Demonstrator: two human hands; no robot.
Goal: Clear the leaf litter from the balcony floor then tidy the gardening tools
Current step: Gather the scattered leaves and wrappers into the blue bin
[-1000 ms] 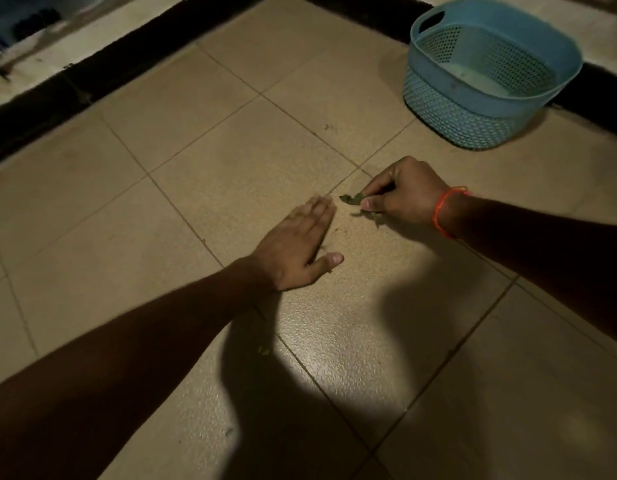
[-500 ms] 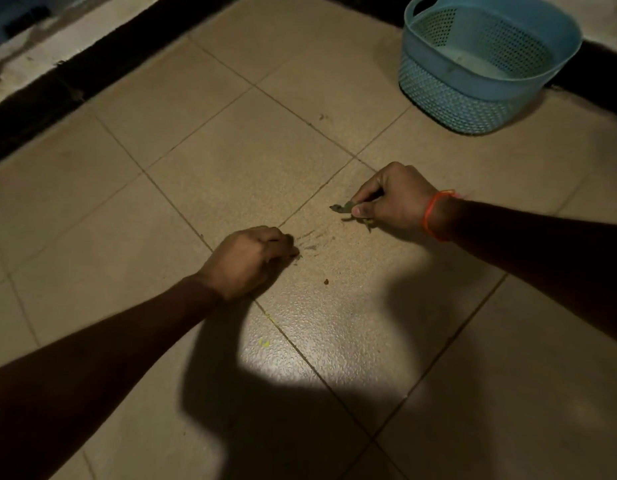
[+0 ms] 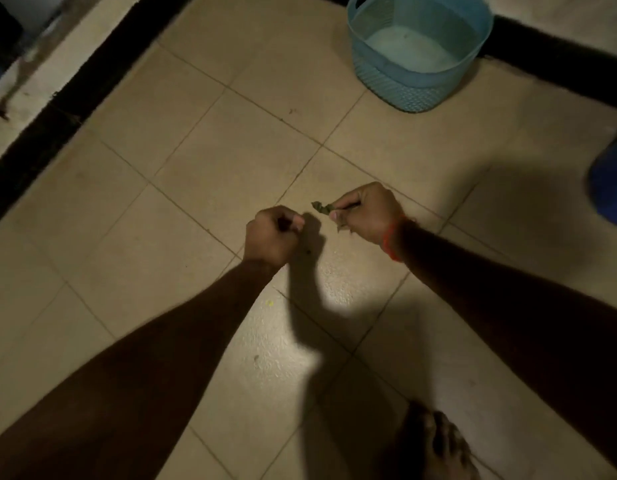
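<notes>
Both hands lift off the floor (image 3: 196, 161) now: left hand (image 3: 270, 233), flat a second ago, has curled tight, contents unseen; right hand (image 3: 364, 213) still pinches leaves (image 3: 321, 207). Blue basket (image 3: 419, 86) waits at the far edge.

A home balcony at night is being shown. Beige square floor tiles (image 3: 231, 168) with thin grout lines are being lit by one patch of light from above, while the rest is being left dim. The floor is being bordered by a black skirting band (image 3: 58, 109) below pale walls. A light blue plastic laundry-style basket (image 3: 418, 84) is being kept on the tiles near the far wall, and a bare foot (image 3: 435, 445) is being rested on the floor.
</notes>
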